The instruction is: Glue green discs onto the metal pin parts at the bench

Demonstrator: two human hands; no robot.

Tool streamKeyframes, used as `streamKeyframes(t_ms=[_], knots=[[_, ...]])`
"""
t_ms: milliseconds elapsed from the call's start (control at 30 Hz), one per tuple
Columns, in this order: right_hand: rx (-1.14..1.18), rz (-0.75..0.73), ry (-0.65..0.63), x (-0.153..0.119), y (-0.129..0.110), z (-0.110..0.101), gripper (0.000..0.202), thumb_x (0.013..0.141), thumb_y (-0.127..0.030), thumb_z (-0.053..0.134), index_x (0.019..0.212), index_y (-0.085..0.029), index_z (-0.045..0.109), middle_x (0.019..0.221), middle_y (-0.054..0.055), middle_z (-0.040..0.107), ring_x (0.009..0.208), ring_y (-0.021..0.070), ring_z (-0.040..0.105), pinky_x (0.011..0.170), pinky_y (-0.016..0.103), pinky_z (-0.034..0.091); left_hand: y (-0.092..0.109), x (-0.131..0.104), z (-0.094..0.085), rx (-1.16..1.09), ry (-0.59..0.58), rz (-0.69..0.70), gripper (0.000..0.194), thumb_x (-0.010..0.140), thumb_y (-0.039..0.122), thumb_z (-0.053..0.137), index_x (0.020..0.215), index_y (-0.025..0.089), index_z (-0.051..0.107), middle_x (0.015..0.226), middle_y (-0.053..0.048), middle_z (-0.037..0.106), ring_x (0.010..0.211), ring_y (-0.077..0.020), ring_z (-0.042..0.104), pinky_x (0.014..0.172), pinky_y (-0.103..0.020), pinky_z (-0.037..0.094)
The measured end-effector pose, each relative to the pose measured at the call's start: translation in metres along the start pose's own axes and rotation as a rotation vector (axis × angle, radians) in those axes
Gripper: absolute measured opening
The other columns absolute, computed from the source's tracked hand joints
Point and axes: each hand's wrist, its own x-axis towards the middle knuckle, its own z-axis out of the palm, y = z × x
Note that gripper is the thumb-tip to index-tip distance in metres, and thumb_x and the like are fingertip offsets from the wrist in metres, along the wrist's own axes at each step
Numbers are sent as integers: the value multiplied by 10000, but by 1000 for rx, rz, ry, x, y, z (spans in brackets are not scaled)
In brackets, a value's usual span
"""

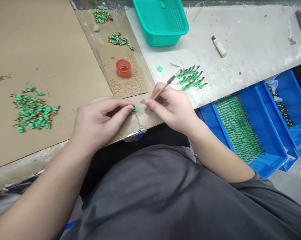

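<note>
Between the thumb and forefinger of my left hand (100,121) is a small green disc (135,108), held just above the table's front edge. My right hand (173,108) grips a thin paintbrush (163,90) like a pen, its dark bristled end pointing up and away. The brush's lower end is hidden by my fingers. Beyond the hands stands a small orange-red cup (123,68) with liquid in it, on a speckled cardboard piece (127,87). Several green-based figures (192,78) stand in rows to the right, near a loose green disc (160,68).
A pile of small green and dark pieces (35,110) lies on the cardboard at left, with smaller piles (102,15) farther back. A teal basket (163,36) stands at the back. Blue bins (273,133) with green pieces sit below the right edge. A pale tube (219,46) lies far right.
</note>
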Motion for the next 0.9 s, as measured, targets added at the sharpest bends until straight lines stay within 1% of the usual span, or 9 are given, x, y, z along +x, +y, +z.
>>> streamKeyframes(t_ms=[100, 233, 333, 500, 700, 800, 900], knots=[[-51, -3, -33, 5, -3, 9, 191, 1212, -335, 607, 1077, -238, 701, 1137, 36, 800, 1019, 193, 796, 971, 339, 670, 1, -1, 0, -1, 9, -14, 172, 1090, 419, 776, 1089, 325, 919, 1067, 34, 913, 958, -173, 845, 879, -289, 615], [-96, 2, -79, 12, -5, 13, 168, 1216, -346, 603, 1122, -245, 698, 1233, 47, 810, 1069, 200, 804, 1019, 331, 661, 1, -2, 1, 10, 16, -25, 168, 1089, 418, 784, 1124, 331, 923, 1092, 43, 914, 959, -169, 843, 881, -283, 611], [-89, 31, -94, 14, -5, 13, 194, 1214, -376, 605, 1082, -258, 685, 1235, 55, 815, 1041, 218, 816, 1004, 348, 666, 1, -2, 1, 29, 23, -17, 168, 1091, 424, 788, 1116, 327, 924, 1080, 48, 913, 946, -165, 841, 857, -280, 599], [-67, 21, -92, 15, -2, 15, 218, 1210, -410, 620, 1059, -264, 679, 1193, 56, 819, 1000, 225, 816, 1006, 359, 665, 2, -3, 2, 37, 27, -17, 155, 1094, 412, 793, 1113, 327, 921, 1063, 56, 911, 942, -150, 840, 856, -265, 588], [-87, 1, -104, 17, -1, 17, 200, 1204, -404, 614, 1065, -273, 672, 1210, 65, 834, 1076, 243, 820, 1001, 352, 650, 5, -3, 1, 36, 22, -42, 178, 1098, 439, 777, 1109, 334, 921, 1075, 50, 911, 964, -170, 845, 868, -290, 595], [-97, -31, -105, 18, -3, 17, 188, 1203, -401, 597, 1087, -271, 670, 1220, 77, 844, 1111, 255, 822, 993, 354, 641, 5, -3, 1, 41, 22, -27, 178, 1099, 435, 776, 1113, 330, 919, 1077, 50, 911, 958, -166, 844, 863, -284, 591], [-107, -42, -115, 18, -6, 19, 161, 1202, -399, 590, 1134, -275, 667, 1227, 68, 848, 1094, 252, 824, 977, 348, 632, 4, -3, 1, 36, 21, -3, 188, 1104, 442, 775, 1103, 317, 915, 1059, 52, 909, 938, -155, 838, 842, -272, 572]])
